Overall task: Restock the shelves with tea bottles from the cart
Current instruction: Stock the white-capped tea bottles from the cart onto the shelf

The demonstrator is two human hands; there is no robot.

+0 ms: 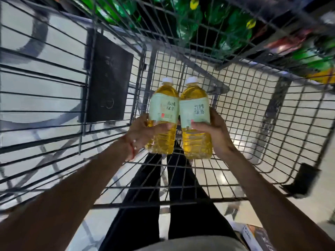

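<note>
Watcher: Fingers of each hand are curled round one tea bottle. The left hand point(143, 134) wraps the left bottle point(164, 98) and the right hand point(216, 134) wraps the right bottle point(194, 142). Each thumb lies across the front, at the lower edge of the pale green label point(194, 113).

Scribe: Where are the bottles?

Watcher: Both are upright with their white caps point(167, 80) on top, side by side. They are inside the walls of the cart point(244, 109), held up off its wire floor. The shoulders are touching or just apart; I cannot tell which.

Scribe: Any shelf in view?

Watcher: Only blurred green bottles point(190, 24) show past the cart's far wall. No slot for tea shows.

Scribe: What could go wrong?

Watcher: My judgement only.
- Slip: each bottle looks full and hangs from one hand. The grip sits low on the body, so the weight stands above the fingers. A quick swing could tip a bottle out over the thumb.
- Snag: the bottles have wire rim on every side. Lifting both at once could knock a base or a knuckle on the wire.
- Clash: held this close together, the bottles may bump and twist in the hands.

Scribe: And if one drops?

Watcher: It would land on the wire floor, or on the tiled floor point(308, 142) outside the cart. The bottle would probably dent or roll away.
</note>
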